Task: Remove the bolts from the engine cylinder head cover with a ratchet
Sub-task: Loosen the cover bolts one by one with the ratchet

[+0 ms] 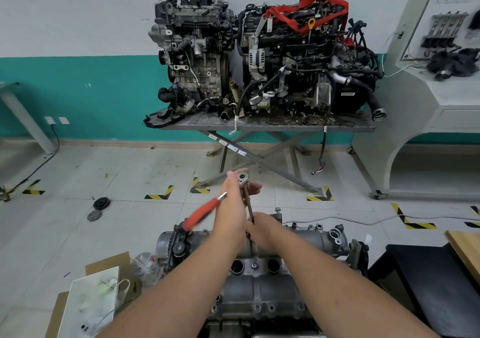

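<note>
The grey cylinder head cover (262, 288) lies in front of me, low in the view, with several bolts along its edges and two round plug wells. My left hand (232, 208) grips the ratchet (244, 178) near its round metal head, which is raised above the cover. Its red handle (204, 211) slants down to the left and is blurred. A long extension bar (250, 208) runs from the ratchet head down toward the cover's far edge. My right hand (262, 230) holds the lower end of that bar. The socket end is hidden by my hands.
Two engines (259, 60) sit on a scissor lift table (270, 124) by the far wall. A cardboard box with a paper bag (91, 301) is at lower left. Two pulley discs (98, 208) lie on the tiled floor. A black bench (428, 285) stands at right.
</note>
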Demonstrator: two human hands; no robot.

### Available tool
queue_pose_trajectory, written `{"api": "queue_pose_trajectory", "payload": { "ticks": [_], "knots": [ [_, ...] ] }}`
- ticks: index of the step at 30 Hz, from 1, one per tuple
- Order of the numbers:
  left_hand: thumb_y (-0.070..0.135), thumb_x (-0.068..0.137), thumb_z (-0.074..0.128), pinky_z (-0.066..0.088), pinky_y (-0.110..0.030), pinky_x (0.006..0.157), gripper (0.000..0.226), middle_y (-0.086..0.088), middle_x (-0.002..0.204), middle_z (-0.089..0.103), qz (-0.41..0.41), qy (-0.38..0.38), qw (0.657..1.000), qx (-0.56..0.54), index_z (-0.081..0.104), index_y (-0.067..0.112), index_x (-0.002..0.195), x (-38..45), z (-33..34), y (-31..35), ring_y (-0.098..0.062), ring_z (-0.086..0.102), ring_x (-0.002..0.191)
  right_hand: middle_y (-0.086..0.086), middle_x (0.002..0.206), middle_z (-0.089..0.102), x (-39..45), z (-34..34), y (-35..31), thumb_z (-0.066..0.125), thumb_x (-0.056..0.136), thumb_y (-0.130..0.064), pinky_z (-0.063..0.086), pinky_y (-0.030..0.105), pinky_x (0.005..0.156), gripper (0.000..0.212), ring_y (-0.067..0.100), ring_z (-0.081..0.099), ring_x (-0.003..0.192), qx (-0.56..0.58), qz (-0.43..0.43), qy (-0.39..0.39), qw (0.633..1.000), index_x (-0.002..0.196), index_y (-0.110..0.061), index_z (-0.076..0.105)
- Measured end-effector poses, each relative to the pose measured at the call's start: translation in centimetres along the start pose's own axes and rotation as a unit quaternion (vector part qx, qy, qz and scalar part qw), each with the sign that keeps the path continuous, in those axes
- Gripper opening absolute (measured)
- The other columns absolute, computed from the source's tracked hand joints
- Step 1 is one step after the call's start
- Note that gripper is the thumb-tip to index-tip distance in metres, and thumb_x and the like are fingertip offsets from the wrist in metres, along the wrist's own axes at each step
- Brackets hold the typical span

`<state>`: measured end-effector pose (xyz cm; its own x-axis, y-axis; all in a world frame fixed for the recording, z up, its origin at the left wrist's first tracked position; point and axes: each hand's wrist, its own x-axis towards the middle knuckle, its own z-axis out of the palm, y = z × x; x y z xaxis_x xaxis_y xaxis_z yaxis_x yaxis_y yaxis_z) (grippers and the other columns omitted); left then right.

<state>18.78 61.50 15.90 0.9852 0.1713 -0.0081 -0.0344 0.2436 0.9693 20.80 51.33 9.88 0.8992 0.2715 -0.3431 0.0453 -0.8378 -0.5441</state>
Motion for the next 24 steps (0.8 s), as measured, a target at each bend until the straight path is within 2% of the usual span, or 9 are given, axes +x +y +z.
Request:
{"api": "queue_pose_trajectory", "payload": {
  "ticks": [2,4,8,10,13,15,18,21,24],
  "knots": [
    [0.061,0.098,0.03,0.049,-0.04,0.086,0.057,-0.006,0.08,0.074,-0.053,0.003,0.998,-0.039,0.076,0.027,0.09,0.7,-0.4,0.2,-0.017,0.072,0.08,0.006,0.098,0.058,0.2,0.1,-0.1,0.037,0.103,-0.022,0.041,0.035,0.077,0.015,0.026,0.058,0.093,0.015,0.008,-0.003,1.0,0.102,-0.015,0.049],
    [0.058,0.099,0.032,0.047,-0.038,0.079,0.055,-0.007,0.073,0.072,-0.077,-0.015,0.997,-0.009,0.069,0.018,0.096,1.3,-0.8,0.7,-0.018,0.07,0.071,0.005,0.098,0.057,0.4,0.2,-0.5,0.038,0.103,-0.026,0.042,0.035,0.078,0.015,0.026,0.056,0.092,0.032,0.022,-0.004,0.999,0.102,-0.016,0.049],
    [0.053,0.095,0.033,0.049,-0.038,0.081,0.043,-0.008,0.073,0.074,-0.095,-0.087,0.984,0.125,0.057,0.019,0.105,1.8,-1.1,2.6,-0.018,0.072,0.074,0.006,0.1,0.065,0.5,0.3,-0.8,0.041,0.102,-0.031,0.049,0.04,0.087,0.019,0.027,0.061,0.093,0.08,0.049,0.003,0.996,0.1,-0.016,0.054],
    [0.049,0.097,0.032,0.051,-0.038,0.082,0.037,-0.007,0.077,0.076,-0.091,-0.13,0.97,0.186,0.053,0.021,0.108,1.6,-0.7,3.5,-0.014,0.072,0.076,0.008,0.097,0.068,0.4,0.3,-0.6,0.043,0.101,-0.028,0.05,0.045,0.092,0.019,0.028,0.063,0.094,0.1,0.049,0.005,0.994,0.092,-0.016,0.053],
    [0.036,0.102,0.031,0.055,-0.039,0.086,0.024,-0.005,0.074,0.076,-0.086,-0.13,0.952,0.262,0.05,0.021,0.105,1.4,0.3,4.8,-0.013,0.071,0.072,0.007,0.085,0.062,0.4,0.3,-0.6,0.043,0.1,-0.023,0.048,0.044,0.088,0.025,0.025,0.058,0.083,0.104,0.037,0.008,0.994,0.077,-0.018,0.047],
    [0.03,0.103,0.033,0.055,-0.037,0.08,0.022,-0.005,0.073,0.076,-0.095,-0.139,0.935,0.314,0.052,0.019,0.101,1.7,0.9,5.8,-0.015,0.07,0.073,0.007,0.084,0.061,0.4,0.4,-0.6,0.043,0.101,-0.022,0.047,0.042,0.086,0.024,0.024,0.056,0.082,0.101,0.033,0.011,0.994,0.078,-0.016,0.048],
    [0.027,0.102,0.036,0.05,-0.031,0.066,0.026,-0.003,0.075,0.076,-0.065,-0.185,0.87,0.452,0.058,0.014,0.099,2.1,1.6,7.2,-0.019,0.067,0.077,0.005,0.087,0.062,0.3,0.3,-0.7,0.043,0.102,-0.024,0.047,0.04,0.086,0.02,0.022,0.057,0.084,0.103,0.037,0.007,0.994,0.087,-0.014,0.051],
    [0.029,0.104,0.036,0.044,-0.031,0.056,0.026,-0.002,0.08,0.065,0.057,-0.214,0.75,0.623,0.054,0.015,0.093,2.1,2.3,7.3,-0.019,0.061,0.07,0.005,0.084,0.063,0.4,0.4,-0.6,0.043,0.102,-0.025,0.047,0.039,0.08,0.022,0.02,0.056,0.081,0.105,0.036,0.008,0.994,0.085,-0.015,0.052],
    [0.042,0.103,0.038,0.032,-0.03,0.052,0.029,0.004,0.075,0.044,0.192,-0.21,0.643,0.711,0.043,0.023,0.082,1.3,2.0,5.8,-0.021,0.053,0.068,0.0,0.072,0.052,0.3,0.5,-0.7,0.04,0.101,-0.02,0.039,0.034,0.069,0.029,0.018,0.049,0.072,0.093,0.028,0.015,0.995,0.072,-0.021,0.044]
  ]
}}
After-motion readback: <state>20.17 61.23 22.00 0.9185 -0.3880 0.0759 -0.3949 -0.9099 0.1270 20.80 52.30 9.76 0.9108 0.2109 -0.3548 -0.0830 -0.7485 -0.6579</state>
